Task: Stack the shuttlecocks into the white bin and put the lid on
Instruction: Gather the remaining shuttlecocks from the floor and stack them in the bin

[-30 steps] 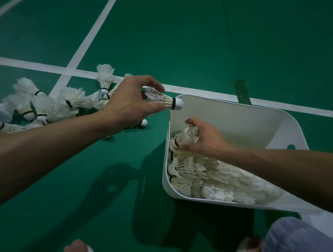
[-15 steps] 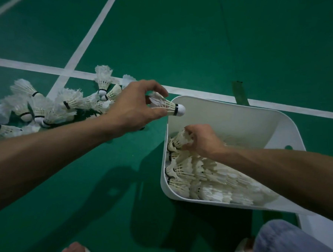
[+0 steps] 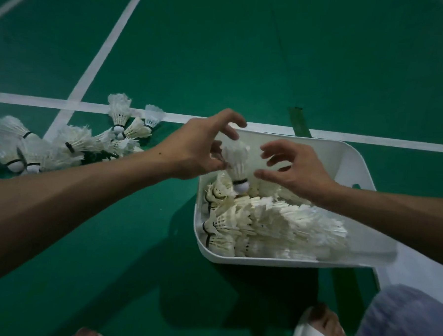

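The white bin (image 3: 349, 159) lies on the green floor, holding rows of nested shuttlecocks (image 3: 276, 224). Over its left end, one shuttlecock (image 3: 237, 163) hangs cork down, just above the stacked ones. My left hand (image 3: 198, 148) pinches the edge of its feathers with the thumb and lower fingers, while the index finger is spread upward. My right hand (image 3: 294, 169) hovers just right of it with fingers spread, holding nothing and not touching it. A loose pile of shuttlecocks (image 3: 70, 144) lies on the floor to the left.
White court lines (image 3: 92, 73) cross the green floor behind the pile and bin. A flat white piece (image 3: 415, 270) shows under the bin's right side. My knee in pale trousers (image 3: 407, 321) and a foot in a white sandal (image 3: 320, 327) are at the lower right.
My left hand carried the shuttlecock over the bin and turned it from sideways to cork down. My right hand let go of the stacked shuttlecocks, rose and opened beside it.
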The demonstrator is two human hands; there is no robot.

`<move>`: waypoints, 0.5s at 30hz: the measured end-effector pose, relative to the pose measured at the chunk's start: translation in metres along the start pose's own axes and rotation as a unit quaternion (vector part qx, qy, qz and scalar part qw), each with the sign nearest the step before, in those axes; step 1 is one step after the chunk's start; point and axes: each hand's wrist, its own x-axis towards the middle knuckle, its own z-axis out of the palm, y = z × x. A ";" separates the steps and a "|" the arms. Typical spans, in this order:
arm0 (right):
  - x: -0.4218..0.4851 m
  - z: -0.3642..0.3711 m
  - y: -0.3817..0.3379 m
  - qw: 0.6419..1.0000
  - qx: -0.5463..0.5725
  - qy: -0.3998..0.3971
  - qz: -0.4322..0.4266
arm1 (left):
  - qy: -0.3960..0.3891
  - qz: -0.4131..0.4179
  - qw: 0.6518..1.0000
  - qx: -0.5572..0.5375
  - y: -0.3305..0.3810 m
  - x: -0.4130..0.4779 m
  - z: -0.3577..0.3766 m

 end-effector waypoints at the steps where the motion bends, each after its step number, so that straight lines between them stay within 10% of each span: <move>1: -0.003 -0.006 -0.005 1.000 0.003 -0.006 -0.023 | -0.023 0.010 1.000 0.019 0.003 0.004 0.003; 15: 0.021 -0.006 -0.009 0.995 -0.066 -0.037 -0.064 | -0.011 0.071 0.993 0.098 -0.002 0.036 0.027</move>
